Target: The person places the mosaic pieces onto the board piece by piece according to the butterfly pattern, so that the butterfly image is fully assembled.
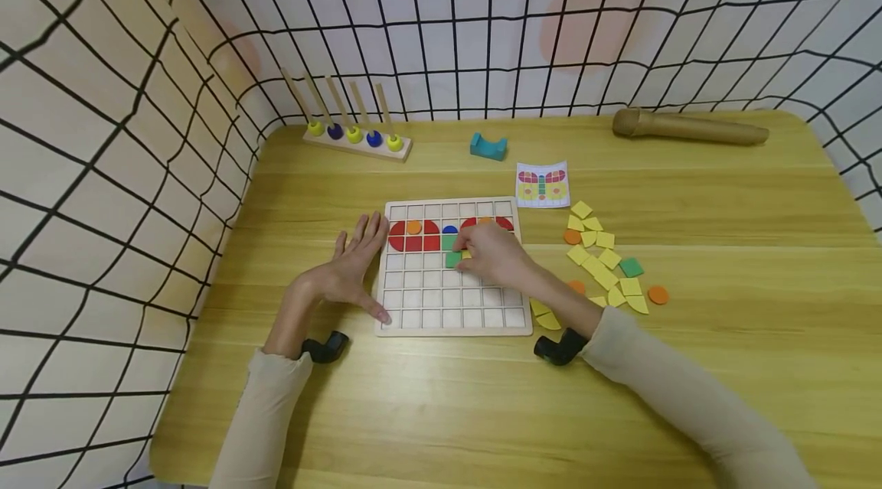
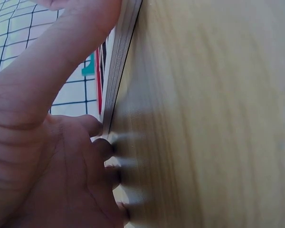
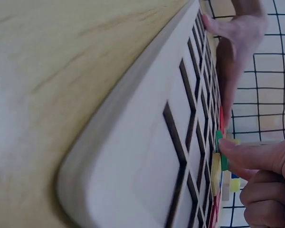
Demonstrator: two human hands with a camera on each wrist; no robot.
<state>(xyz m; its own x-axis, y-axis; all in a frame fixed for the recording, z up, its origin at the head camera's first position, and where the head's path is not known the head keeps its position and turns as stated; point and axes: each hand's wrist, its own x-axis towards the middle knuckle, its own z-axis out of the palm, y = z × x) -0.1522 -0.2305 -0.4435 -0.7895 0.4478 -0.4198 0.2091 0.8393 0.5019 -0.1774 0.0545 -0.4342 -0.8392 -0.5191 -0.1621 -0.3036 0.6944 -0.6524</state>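
Observation:
A wooden grid board (image 1: 420, 318) lies on the table, with red pieces (image 1: 430, 237), orange discs (image 1: 414, 227), a blue half-round piece (image 1: 450, 229) and a green square (image 1: 449, 242) in its upper rows. My right hand (image 1: 498, 253) pinches another green square (image 3: 223, 159) over the board, just below the placed one. Beside it a yellow piece (image 3: 215, 175) shows, partly hidden by the hand in the head view. Along the board's left side, my left hand (image 1: 347, 271) rests with fingers spread and its thumb on the lower left corner.
Loose yellow pieces (image 1: 601, 272), orange discs (image 1: 658, 295) and a green square (image 1: 631, 267) lie right of the board. A butterfly pattern card (image 1: 542, 185), teal block (image 1: 488, 147), peg stand (image 1: 358, 143) and brown stick (image 1: 689, 127) sit further back. Black netting surrounds the table.

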